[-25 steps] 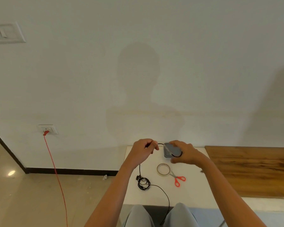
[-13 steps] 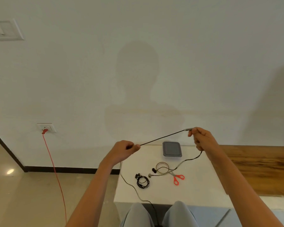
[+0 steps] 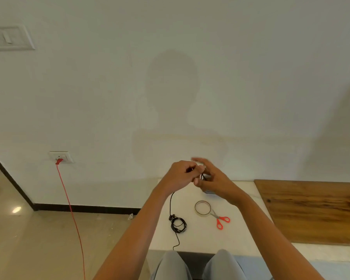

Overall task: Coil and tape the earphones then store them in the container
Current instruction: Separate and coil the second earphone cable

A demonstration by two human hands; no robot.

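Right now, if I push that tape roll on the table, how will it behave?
The tape roll lies flat, so it would probably slide rather than roll. It looks like a thin, hollow ring, so it is likely light. The scissors point their blades right at it, so a push that way may shove them too.

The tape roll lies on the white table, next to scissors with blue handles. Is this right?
Not quite. The head view shows that the scissors have red handles, not blue. They do lie next to the tape roll on the white table.
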